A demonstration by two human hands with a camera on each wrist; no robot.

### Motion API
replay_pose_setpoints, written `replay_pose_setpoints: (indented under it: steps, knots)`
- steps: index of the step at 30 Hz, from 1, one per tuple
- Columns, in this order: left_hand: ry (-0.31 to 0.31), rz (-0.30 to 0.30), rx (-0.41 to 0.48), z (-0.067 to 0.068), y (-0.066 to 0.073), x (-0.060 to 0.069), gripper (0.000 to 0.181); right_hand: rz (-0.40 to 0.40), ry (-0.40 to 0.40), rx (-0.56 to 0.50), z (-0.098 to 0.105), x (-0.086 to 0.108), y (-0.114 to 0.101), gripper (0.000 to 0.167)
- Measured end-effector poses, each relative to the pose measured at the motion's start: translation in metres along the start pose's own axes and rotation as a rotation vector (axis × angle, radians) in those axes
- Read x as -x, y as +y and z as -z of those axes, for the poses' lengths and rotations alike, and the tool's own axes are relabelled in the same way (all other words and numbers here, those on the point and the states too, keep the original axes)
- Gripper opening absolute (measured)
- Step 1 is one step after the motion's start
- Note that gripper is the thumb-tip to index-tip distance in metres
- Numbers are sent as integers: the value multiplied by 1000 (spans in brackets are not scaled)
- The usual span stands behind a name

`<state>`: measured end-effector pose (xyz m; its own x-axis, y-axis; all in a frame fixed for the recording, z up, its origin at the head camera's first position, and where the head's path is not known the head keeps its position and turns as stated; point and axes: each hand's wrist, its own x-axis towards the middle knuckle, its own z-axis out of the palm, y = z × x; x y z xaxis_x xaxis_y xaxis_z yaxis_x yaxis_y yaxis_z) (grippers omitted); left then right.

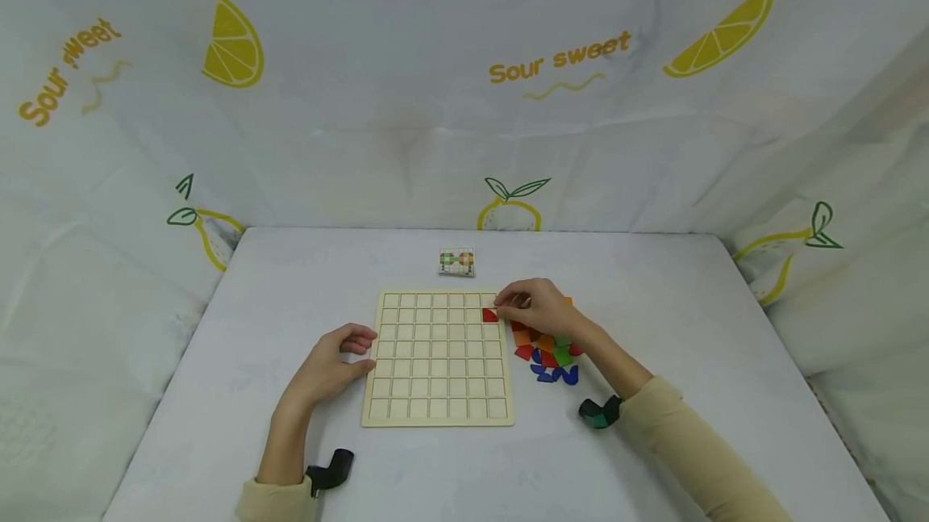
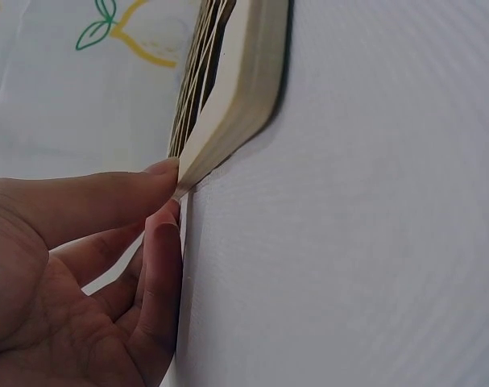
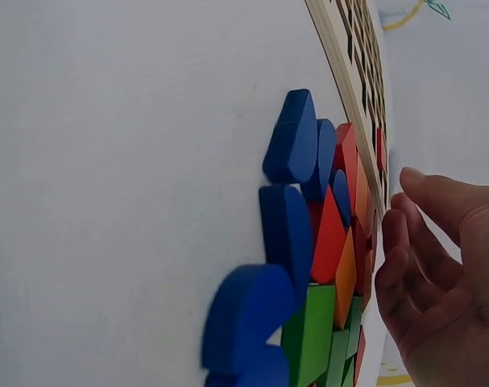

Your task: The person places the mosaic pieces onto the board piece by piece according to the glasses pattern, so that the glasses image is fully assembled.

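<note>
A pale wooden grid board (image 1: 439, 369) lies flat, with one red piece (image 1: 489, 315) in a square near its upper right corner. My left hand (image 1: 327, 365) rests at the board's left edge; in the left wrist view, the thumb of that hand (image 2: 75, 266) touches the board's side (image 2: 244, 97). Over the board's upper right edge is my right hand (image 1: 544, 308), beside the red piece. In the right wrist view this hand (image 3: 445, 274) has thumb and fingers apart, with nothing visible between them. Coloured pieces (image 1: 562, 357) lie partly under it.
A small pattern card (image 1: 456, 261) lies behind the board. Blue pieces (image 3: 291, 145) are at the near end of the pile, beside green ones (image 3: 308, 334). Both wrists carry dark devices. A white cloth with lemon prints hangs behind the table.
</note>
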<state>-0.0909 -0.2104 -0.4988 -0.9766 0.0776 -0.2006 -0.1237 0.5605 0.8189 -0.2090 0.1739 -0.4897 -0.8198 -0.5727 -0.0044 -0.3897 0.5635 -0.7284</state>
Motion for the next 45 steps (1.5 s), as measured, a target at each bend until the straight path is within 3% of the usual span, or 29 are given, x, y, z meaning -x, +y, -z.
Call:
replay_pose_setpoints:
  steps: [27, 45]
  knots:
    - [4, -3, -10, 1, -1, 0, 40, -92, 4, 60, 23, 30, 18, 30]
    - [1, 1, 1, 1, 1, 1, 40, -87, 35, 82, 26, 28, 27, 33]
